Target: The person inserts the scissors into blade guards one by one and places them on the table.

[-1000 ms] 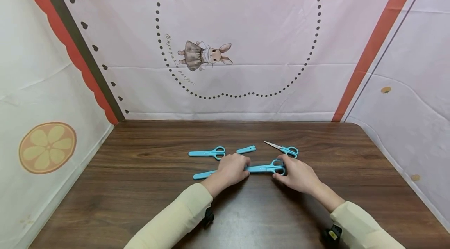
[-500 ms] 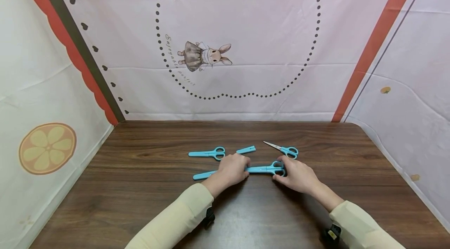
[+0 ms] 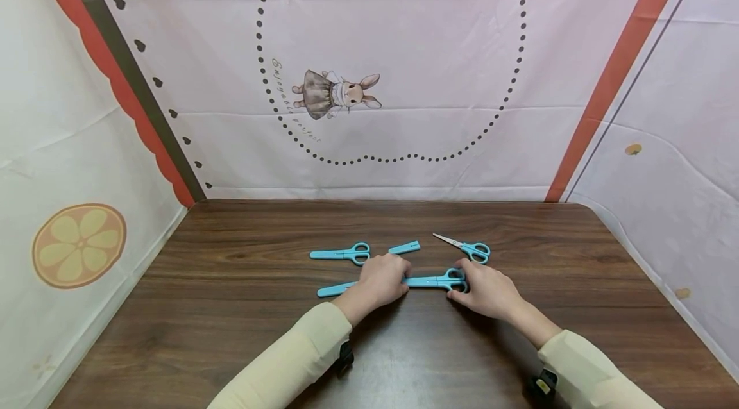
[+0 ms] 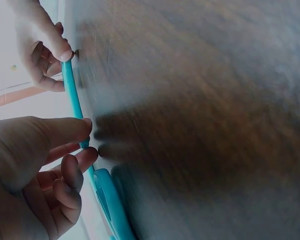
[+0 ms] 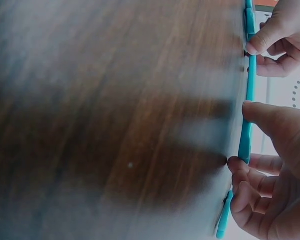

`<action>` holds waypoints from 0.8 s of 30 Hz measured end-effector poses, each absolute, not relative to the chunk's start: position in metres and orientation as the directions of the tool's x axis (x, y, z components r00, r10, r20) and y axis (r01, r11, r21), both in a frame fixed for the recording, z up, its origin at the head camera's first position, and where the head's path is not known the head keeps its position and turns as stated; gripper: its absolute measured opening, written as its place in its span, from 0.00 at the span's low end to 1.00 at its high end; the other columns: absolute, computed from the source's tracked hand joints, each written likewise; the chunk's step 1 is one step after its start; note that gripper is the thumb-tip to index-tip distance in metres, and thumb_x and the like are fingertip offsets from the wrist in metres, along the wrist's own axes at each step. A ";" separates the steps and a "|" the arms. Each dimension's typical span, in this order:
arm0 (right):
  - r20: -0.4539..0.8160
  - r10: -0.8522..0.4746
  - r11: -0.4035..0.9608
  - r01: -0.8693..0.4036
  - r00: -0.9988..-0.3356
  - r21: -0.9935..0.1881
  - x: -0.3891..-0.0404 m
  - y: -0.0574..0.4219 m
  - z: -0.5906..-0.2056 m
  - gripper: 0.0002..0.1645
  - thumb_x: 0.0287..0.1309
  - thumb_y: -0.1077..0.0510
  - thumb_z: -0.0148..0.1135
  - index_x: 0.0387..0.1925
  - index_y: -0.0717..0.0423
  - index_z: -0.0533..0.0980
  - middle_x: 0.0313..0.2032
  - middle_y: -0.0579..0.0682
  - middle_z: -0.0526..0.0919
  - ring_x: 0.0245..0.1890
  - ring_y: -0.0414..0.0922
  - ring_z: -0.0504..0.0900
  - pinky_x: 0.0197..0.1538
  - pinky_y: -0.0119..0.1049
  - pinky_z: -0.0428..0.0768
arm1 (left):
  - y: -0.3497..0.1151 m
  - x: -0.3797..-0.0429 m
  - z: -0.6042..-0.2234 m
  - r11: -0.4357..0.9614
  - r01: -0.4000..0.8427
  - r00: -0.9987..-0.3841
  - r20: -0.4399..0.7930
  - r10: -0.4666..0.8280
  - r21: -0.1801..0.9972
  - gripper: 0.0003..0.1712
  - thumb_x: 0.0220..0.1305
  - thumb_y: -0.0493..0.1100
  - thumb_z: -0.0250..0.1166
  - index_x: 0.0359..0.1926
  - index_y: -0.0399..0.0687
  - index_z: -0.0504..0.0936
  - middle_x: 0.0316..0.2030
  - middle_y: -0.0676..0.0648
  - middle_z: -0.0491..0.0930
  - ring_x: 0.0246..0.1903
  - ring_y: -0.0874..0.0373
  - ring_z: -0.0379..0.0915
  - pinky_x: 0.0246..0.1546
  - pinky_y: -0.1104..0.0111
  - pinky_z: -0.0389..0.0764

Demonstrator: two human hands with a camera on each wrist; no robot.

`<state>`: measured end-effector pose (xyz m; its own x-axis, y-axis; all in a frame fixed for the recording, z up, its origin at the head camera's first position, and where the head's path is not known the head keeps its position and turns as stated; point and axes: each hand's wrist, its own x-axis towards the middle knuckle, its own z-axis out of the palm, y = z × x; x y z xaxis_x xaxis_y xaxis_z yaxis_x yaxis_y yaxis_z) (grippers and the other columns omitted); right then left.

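Note:
A pair of light-blue scissors [image 3: 427,281], blades inside a matching sheath, lies crosswise between my two hands. My left hand [image 3: 383,277] pinches the sheath end between thumb and fingers, as the left wrist view shows. At the other end, my right hand [image 3: 491,287] holds the handle loops, thumb [image 5: 254,111] on the near side and fingers [image 5: 239,165] on the far side. Under my left wrist lies a second light-blue sheathed pair [image 3: 335,290], its handle hidden by the hand in the head view; a handle loop [image 4: 112,205] shows below that hand in the left wrist view.
Behind my hands lie another sheathed pair of scissors [image 3: 340,254], a loose blue sheath [image 3: 405,247] and bare-bladed scissors [image 3: 477,252], close past my right fingertips. The brown wooden table [image 3: 242,332] backs onto a printed cloth wall [image 3: 450,75].

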<state>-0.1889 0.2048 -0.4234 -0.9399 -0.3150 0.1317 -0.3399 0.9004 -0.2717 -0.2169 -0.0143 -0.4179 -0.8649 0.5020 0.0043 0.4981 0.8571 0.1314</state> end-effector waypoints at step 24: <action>0.124 -0.305 0.916 -0.326 -0.944 -0.232 -0.186 0.202 -0.424 0.29 0.45 0.44 0.69 0.46 0.54 0.73 0.30 0.45 0.76 0.19 0.38 0.67 0.20 0.35 0.66 | -0.015 -0.215 -0.418 0.851 0.511 -0.859 0.029 0.512 0.116 0.05 0.55 0.47 0.66 0.35 0.58 0.84 0.33 0.56 0.80 0.22 0.63 0.72 0.14 0.71 0.67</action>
